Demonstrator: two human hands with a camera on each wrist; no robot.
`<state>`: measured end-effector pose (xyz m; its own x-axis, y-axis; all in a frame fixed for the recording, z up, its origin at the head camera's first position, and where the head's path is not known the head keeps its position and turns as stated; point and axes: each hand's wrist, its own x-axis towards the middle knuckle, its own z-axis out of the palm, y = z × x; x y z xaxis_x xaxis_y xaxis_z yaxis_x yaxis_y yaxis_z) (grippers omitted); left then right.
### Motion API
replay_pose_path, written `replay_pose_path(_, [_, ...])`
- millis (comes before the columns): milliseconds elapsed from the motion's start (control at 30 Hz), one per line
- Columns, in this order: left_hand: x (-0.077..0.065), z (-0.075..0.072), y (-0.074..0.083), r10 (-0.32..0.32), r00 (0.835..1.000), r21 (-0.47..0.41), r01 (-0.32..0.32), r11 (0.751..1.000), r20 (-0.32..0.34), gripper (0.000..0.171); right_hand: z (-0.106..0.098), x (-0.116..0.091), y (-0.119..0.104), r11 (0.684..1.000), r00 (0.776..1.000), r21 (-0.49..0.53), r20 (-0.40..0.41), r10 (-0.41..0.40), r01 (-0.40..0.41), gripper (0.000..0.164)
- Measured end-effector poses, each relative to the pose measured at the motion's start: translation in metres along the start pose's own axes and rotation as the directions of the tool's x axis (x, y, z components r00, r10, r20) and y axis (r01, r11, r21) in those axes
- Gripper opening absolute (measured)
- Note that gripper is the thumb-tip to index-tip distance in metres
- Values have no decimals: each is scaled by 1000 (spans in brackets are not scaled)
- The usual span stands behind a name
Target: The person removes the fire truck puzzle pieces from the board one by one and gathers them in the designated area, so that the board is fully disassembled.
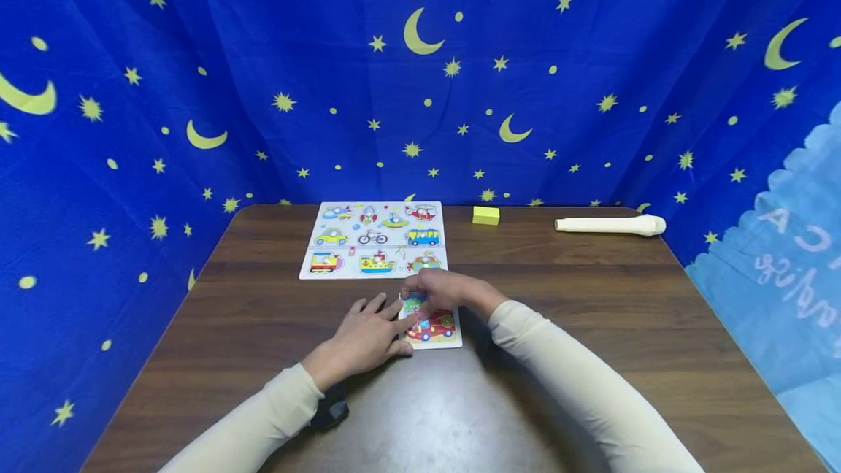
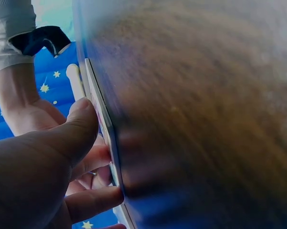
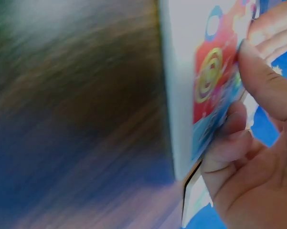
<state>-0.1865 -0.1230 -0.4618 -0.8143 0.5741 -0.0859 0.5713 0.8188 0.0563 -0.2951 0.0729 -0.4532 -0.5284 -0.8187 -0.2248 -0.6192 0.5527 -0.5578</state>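
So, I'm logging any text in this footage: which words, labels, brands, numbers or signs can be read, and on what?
"A": a pale capital on the light-blue cloth at the head view's right.
The cloth's other white and pink lettering: too blurred and skewed to read surely.
Vehicle puzzle board: any print is too small to read.
Fire-truck puzzle: no readable text.
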Motion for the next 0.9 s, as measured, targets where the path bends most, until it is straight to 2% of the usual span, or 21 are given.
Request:
replay_pose_path(333, [-2,-2,1,-2,1000,-4,2,1000,-4,60,-4,9,-7,980,992,161,66,109,-119,36])
replay_pose_path(500, [-1,0,0,-8,1000,-29,8,1000,9,59,-4,9,-7,965,994,241,43,98,-105,31])
replay_pose_path(733, [-1,0,0,0,1000,-19,0,1000,6,60,-2,8,-3,968,998,242,-7,68,-64,26])
replay_pose_path(900, [-2,0,-1,3,1000,-14,-3,1000,7,61,0,8,-1,949,996,307,-19,85,-75,25])
